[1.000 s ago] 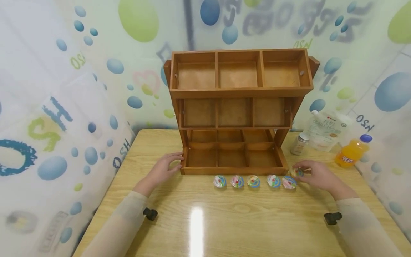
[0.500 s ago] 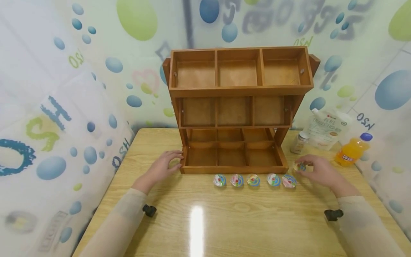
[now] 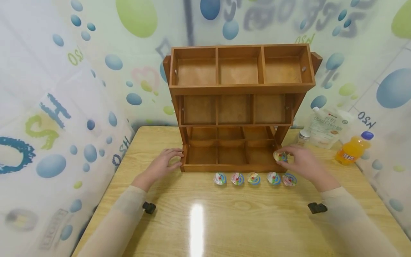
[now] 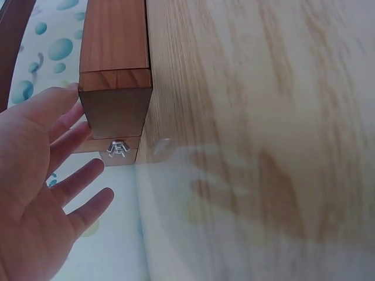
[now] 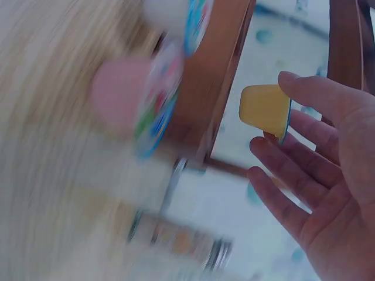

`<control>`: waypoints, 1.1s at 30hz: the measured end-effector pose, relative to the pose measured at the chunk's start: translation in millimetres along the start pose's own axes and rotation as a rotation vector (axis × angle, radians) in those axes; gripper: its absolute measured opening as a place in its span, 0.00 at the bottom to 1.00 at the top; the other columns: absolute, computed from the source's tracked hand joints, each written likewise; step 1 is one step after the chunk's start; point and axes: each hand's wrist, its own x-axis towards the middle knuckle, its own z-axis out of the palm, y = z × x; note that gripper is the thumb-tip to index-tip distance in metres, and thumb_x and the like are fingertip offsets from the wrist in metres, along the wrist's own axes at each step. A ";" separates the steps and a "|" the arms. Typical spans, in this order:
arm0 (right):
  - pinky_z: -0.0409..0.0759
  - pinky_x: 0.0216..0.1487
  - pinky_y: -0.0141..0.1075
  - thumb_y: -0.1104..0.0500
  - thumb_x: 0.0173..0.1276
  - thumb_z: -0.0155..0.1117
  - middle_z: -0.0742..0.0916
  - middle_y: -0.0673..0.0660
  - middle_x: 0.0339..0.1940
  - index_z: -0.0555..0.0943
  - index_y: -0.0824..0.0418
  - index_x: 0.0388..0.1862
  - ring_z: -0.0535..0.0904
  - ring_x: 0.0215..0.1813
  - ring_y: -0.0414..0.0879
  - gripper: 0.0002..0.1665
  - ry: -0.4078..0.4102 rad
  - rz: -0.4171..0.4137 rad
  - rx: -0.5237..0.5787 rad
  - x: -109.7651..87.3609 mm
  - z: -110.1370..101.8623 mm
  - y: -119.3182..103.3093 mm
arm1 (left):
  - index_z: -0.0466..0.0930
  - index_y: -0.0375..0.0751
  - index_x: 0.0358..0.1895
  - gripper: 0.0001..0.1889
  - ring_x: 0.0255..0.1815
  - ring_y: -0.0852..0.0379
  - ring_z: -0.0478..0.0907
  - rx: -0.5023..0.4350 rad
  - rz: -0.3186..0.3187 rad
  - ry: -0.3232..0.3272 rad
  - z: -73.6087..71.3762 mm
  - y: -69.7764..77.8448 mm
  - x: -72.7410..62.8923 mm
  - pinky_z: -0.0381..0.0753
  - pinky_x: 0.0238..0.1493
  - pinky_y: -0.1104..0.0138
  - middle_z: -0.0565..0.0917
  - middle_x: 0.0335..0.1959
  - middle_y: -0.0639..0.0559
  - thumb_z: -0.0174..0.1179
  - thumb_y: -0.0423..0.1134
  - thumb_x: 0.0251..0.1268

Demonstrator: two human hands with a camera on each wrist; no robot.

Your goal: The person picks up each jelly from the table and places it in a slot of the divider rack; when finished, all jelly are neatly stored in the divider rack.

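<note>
My right hand pinches a small yellow jelly cup by its rim, between thumb and fingers. It is raised at the right end of the wooden rack's bottom tray. At the tray's left end my left hand rests its fingertips against the side, fingers loosely bent, as the left wrist view also shows. Several jelly cups with printed lids lie in a row before the tray, among them a pink one at the right end and a yellow one in the middle.
The three-tier rack has divided compartments. To its right stand a small lidded jar, partly behind my right hand, a white spouted pouch and an orange drink bottle. A patterned wall backs the wooden table.
My right hand has lifted the yellow jelly cup from the table right of the rack and moved it left to the bottom tray's right end. My left hand stays put.
</note>
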 end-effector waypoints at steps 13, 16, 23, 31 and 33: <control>0.86 0.55 0.50 0.49 0.65 0.78 0.88 0.53 0.58 0.86 0.53 0.55 0.86 0.54 0.52 0.21 -0.080 -0.031 0.167 63.8 41.7 -72.7 | 0.82 0.43 0.62 0.19 0.74 0.42 0.69 0.043 0.021 -0.017 -2.1 -1.6 3.3 0.69 0.76 0.45 0.76 0.73 0.48 0.64 0.46 0.75; 0.86 0.53 0.47 0.49 0.65 0.78 0.87 0.51 0.57 0.86 0.52 0.56 0.85 0.51 0.48 0.22 -0.099 -0.018 0.183 77.7 51.8 -87.4 | 0.82 0.43 0.62 0.18 0.74 0.42 0.69 0.047 0.026 -0.014 -2.1 -1.6 4.4 0.69 0.76 0.45 0.76 0.73 0.48 0.63 0.46 0.75; 0.86 0.56 0.44 0.51 0.64 0.79 0.88 0.50 0.55 0.87 0.53 0.55 0.84 0.52 0.46 0.21 -0.144 -0.078 0.264 107.0 76.6 -125.6 | 0.81 0.43 0.63 0.19 0.74 0.42 0.69 0.062 0.021 -0.017 -0.7 -0.9 4.0 0.69 0.76 0.45 0.76 0.73 0.48 0.63 0.47 0.76; 0.86 0.57 0.40 0.51 0.66 0.78 0.88 0.49 0.55 0.87 0.53 0.56 0.85 0.53 0.44 0.21 -0.207 -0.068 0.327 140.3 105.9 -165.2 | 0.81 0.40 0.62 0.19 0.73 0.40 0.70 0.054 0.022 -0.008 -3.1 4.0 3.4 0.69 0.76 0.44 0.76 0.72 0.46 0.64 0.45 0.74; 0.85 0.58 0.40 0.52 0.65 0.78 0.89 0.50 0.54 0.87 0.54 0.56 0.85 0.53 0.44 0.21 -0.215 -0.084 0.326 148.3 113.5 -172.3 | 0.81 0.41 0.63 0.19 0.74 0.40 0.69 0.057 0.014 -0.017 -3.5 4.5 2.9 0.69 0.76 0.44 0.76 0.72 0.46 0.64 0.45 0.75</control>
